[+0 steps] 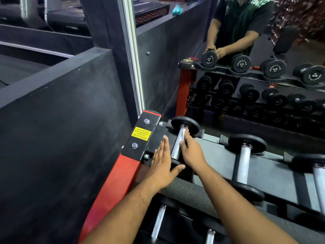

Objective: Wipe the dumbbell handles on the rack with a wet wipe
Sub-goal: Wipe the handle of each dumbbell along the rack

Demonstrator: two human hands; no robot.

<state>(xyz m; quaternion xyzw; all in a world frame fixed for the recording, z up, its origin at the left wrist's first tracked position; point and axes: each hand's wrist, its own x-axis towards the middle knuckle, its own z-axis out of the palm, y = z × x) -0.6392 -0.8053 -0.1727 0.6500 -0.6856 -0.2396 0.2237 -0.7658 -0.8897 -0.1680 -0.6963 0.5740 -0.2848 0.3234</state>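
The leftmost dumbbell on the top shelf has black round heads and a silver knurled handle (178,144). My right hand (191,152) curls its fingers round that handle near the far head; a wet wipe under the fingers cannot be made out. My left hand (162,162) lies flat with straight fingers on the near head (174,164) and the rack's black end plate. A second dumbbell handle (243,164) and a third dumbbell (319,178) sit to the right on the same shelf.
The rack has a red frame (112,184) with a yellow sticker (141,133). A lower shelf holds more dumbbells (158,222). A dark wall (58,138) stands close on the left. A mirror (246,76) behind the rack reflects me and the dumbbells.
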